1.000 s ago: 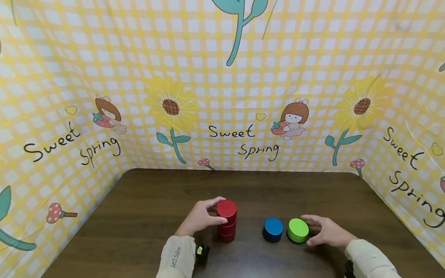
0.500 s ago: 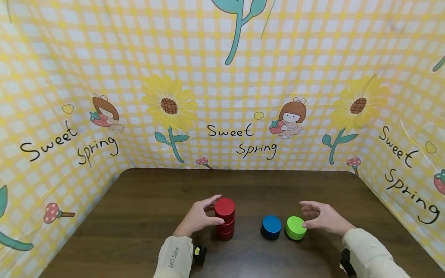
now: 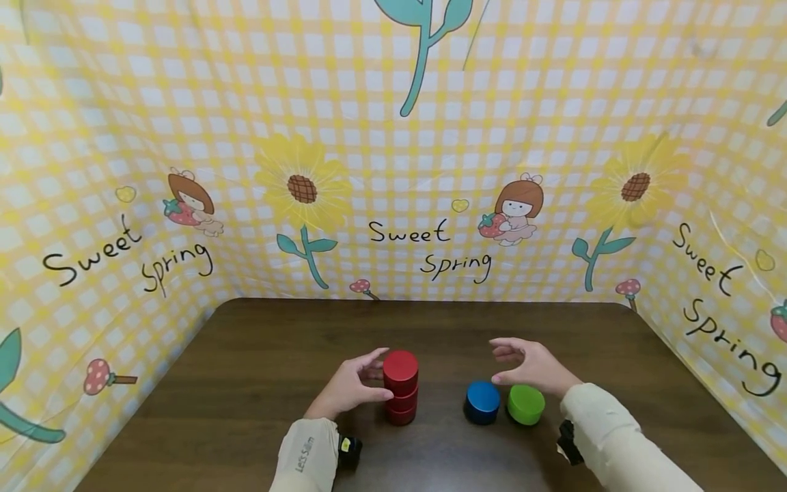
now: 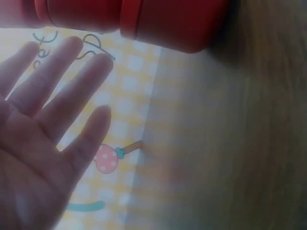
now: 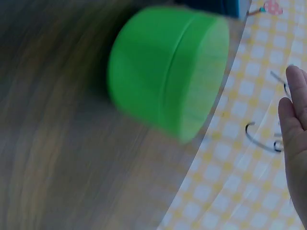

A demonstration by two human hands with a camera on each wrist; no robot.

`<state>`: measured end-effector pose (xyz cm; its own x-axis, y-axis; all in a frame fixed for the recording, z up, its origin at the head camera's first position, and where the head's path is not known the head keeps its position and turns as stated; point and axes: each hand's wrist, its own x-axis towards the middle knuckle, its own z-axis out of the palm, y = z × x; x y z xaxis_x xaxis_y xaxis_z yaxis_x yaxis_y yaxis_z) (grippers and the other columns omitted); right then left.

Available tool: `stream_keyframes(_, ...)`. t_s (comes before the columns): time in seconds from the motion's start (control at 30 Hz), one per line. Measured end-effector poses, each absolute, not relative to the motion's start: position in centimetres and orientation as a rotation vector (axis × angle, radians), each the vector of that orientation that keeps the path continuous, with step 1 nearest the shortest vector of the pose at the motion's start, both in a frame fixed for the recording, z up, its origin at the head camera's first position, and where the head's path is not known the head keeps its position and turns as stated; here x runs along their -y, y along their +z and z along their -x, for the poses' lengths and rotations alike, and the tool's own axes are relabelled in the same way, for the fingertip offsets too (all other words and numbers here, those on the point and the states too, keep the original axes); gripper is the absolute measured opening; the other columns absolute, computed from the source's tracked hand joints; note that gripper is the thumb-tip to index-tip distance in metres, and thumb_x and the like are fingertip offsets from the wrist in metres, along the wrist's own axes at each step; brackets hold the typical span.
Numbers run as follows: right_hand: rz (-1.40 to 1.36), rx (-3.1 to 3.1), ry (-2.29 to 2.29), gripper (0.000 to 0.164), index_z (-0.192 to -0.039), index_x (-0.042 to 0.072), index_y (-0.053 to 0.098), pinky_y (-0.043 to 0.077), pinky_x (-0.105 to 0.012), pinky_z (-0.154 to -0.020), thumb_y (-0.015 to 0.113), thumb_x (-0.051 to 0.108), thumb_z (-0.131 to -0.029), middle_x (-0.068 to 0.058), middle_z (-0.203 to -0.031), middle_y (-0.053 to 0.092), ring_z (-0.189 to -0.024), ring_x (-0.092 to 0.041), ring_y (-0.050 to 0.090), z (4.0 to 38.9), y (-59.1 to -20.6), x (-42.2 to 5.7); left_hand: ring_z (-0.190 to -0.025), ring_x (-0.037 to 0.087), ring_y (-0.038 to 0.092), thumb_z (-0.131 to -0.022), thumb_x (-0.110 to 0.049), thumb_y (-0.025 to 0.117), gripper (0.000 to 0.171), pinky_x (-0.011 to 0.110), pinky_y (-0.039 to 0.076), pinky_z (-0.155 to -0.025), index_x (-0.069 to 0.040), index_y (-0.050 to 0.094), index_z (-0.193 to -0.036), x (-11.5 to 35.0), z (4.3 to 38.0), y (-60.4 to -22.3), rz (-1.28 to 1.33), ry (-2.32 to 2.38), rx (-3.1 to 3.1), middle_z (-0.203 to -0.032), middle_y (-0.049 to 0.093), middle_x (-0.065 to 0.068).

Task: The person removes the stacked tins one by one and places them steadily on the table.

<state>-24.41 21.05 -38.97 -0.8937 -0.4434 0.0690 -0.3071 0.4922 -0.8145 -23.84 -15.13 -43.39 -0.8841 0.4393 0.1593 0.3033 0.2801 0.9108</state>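
Three small round red tins (image 3: 401, 386) stand stacked left of the middle of the table. Beside them my left hand (image 3: 349, 388) has its thumb and fingers spread, the thumb tip right at the stack's side. In the left wrist view its fingers (image 4: 76, 88) are extended below the red tins (image 4: 86, 14) in the picture. My right hand (image 3: 536, 367) hovers behind a blue tin (image 3: 482, 404) and a green tin (image 3: 525, 406), thumb and fingers apart with nothing between them. The green tin (image 5: 148, 69) shows a lid seam in the right wrist view.
The dark wooden table (image 3: 295, 342) is enclosed at the back and sides by a yellow checked cloth (image 3: 393, 164) printed with flowers and lettering. The blue and green tins stand close together, right of the red stack.
My right hand has risen from beside the green tin and moved left, behind the blue and green tins. My left hand stays by the red stack, its thumb drawn back slightly.
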Motion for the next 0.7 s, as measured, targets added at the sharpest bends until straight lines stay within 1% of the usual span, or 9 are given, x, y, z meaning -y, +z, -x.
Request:
stream_keyframes(0.17, 0.680, -2.513, -1.437, 0.067, -0.134, -0.005, 0.049, 0.049, -0.045, -0.086, 0.078, 0.024, -0.081, -0.023, -0.123, 0.058, -0.114, -0.041, 0.054, 24.8, -39.1, -18.7, -0.104, 0.033, 0.063, -0.079, -0.015, 0.080, 0.078, 0.046, 0.048, -0.091, 0.006, 0.039, -0.142, 15.0, 23.9, -43.5, -0.715, 1.643, -2.402, -0.114, 0.063, 0.020)
stream_keyframes(0.3, 0.699, -2.498, -1.469, 0.063, -0.131, -0.004, 0.052, 0.050, -0.044, -0.086, 0.078, 0.024, -0.081, -0.020, -0.121, 0.060, -0.112, -0.039, 0.056, 24.7, -39.3, -16.8, -0.104, 0.033, 0.063, -0.078, -0.015, 0.080, 0.081, 0.046, 0.048, -0.091, 0.005, 0.037, -0.143, 14.9, 23.8, -43.7, -0.716, 1.640, -2.392, -0.114, 0.063, 0.019)
stream_keyframes(0.47, 0.729, -2.492, -1.477, 0.056, -0.127, -0.003, 0.057, 0.049, -0.045, -0.087, 0.078, 0.019, -0.080, -0.019, -0.119, 0.062, -0.110, -0.037, 0.057, 24.7, -39.4, -15.0, -0.103, 0.031, 0.063, -0.079, -0.016, 0.080, 0.077, 0.042, 0.048, -0.090, 0.004, 0.041, -0.142, 14.5, 24.0, -43.9, -0.739, 1.653, -2.384, -0.116, 0.063, 0.020)
stream_keyframes(0.6, 0.749, -2.459, -1.489, 0.055, -0.127, -0.003, 0.058, 0.050, -0.044, -0.086, 0.078, 0.016, -0.080, -0.021, -0.119, 0.062, -0.109, -0.037, 0.058, 24.8, -39.5, -14.0, -0.103, 0.031, 0.063, -0.078, -0.016, 0.080, 0.077, 0.039, 0.050, -0.088, 0.008, 0.041, -0.140, 14.3, 24.2, -44.0, -0.733, 1.666, -2.371, -0.122, 0.060, 0.023)
stream_keyframes(0.7, 0.759, -2.431, -1.500, 0.055, -0.127, -0.003, 0.058, 0.051, -0.043, -0.085, 0.078, 0.017, -0.080, -0.022, -0.119, 0.062, -0.109, -0.038, 0.058, 24.8, -39.5, -13.4, -0.103, 0.030, 0.063, -0.078, -0.016, 0.081, 0.078, 0.039, 0.050, -0.088, 0.009, 0.041, -0.140, 14.1, 24.2, -44.1, -0.708, 1.646, -2.388, -0.122, 0.060, 0.022)
